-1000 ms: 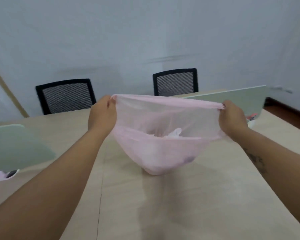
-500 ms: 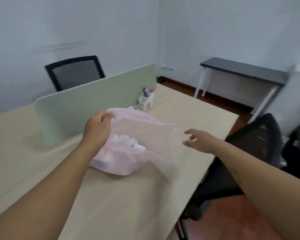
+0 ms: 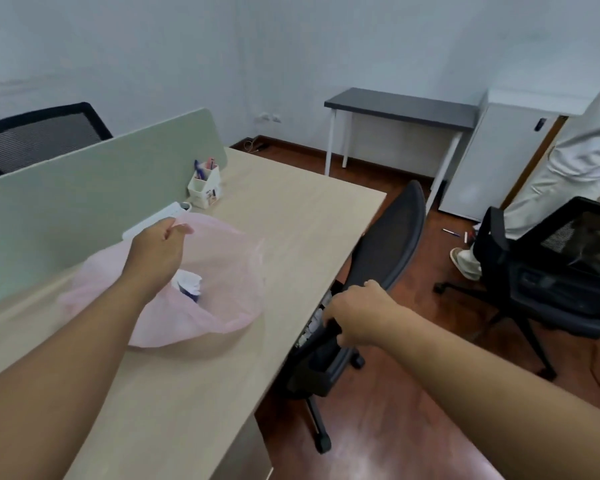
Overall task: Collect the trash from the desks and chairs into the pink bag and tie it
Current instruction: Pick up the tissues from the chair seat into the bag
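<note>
The pink bag (image 3: 222,271) lies slumped on the wooden desk (image 3: 291,209), its mouth open towards me. Crumpled white trash (image 3: 187,284) shows inside it. My left hand (image 3: 156,247) pinches the bag's far rim and holds it up. Off the desk's right edge, my right hand (image 3: 357,313) is closed around the armrest of a black mesh chair (image 3: 388,244) tucked against the desk. Small white bits (image 3: 312,322) show on the chair's seat just left of my hand, mostly hidden.
A green divider (image 3: 84,188) runs along the desk, with a white pen holder (image 3: 205,188) beside it. Another black chair (image 3: 565,271) and a standing person (image 3: 568,168) are at the right. A grey side table (image 3: 402,107) and white cabinet (image 3: 492,161) stand by the wall.
My right hand let go of the bag's rim and dropped to the chair beside the desk. The bag sagged onto the desk, held only by my left hand. My view swung right.
</note>
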{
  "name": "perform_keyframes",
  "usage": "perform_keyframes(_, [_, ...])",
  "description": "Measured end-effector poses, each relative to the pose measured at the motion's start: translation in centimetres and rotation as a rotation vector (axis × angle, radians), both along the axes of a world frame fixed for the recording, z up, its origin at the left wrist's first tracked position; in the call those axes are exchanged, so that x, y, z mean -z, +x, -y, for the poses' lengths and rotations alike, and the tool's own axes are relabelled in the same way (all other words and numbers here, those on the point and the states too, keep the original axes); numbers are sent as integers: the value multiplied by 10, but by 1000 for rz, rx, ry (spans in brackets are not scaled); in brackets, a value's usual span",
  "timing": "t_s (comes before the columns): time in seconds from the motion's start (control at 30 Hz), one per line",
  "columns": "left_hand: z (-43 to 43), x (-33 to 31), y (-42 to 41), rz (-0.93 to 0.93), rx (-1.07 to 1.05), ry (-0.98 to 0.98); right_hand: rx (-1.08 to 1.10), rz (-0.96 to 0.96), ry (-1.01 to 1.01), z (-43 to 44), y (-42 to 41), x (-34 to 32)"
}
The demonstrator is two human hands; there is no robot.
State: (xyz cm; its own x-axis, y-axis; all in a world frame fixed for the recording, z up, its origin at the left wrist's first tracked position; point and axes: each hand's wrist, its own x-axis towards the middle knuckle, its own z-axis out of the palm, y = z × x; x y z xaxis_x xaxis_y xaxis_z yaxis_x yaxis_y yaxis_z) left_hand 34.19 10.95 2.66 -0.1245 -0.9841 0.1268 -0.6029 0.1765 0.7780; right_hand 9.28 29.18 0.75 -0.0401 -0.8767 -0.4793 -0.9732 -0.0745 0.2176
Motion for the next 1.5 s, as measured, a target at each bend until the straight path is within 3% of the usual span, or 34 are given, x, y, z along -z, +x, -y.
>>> perform_keyframes(0.33, [-48,5,-46,148,7,9,-86,-64,-197,-59,-85,17])
perform_keyframes(0.77, [-77,10,-86,129,-68,8,-124,-197,-43,-100,-166,9])
perform_keyframes(0.87, [-73,11,-91,97,-69,9,-63,-114,-33,-87,-151,18])
perform_keyframes(1.0, [-63,16,-100,35,-39,14,-7,42,-138,-64,-133,45])
perform_keyframes(1.23, [-32,48,-108,-33,0,51,249,166,-36,-32,-128,112])
perform_keyframes(1.5, [6,73,-114,-58,-19,91,203,39,-70,-4,-153,184])
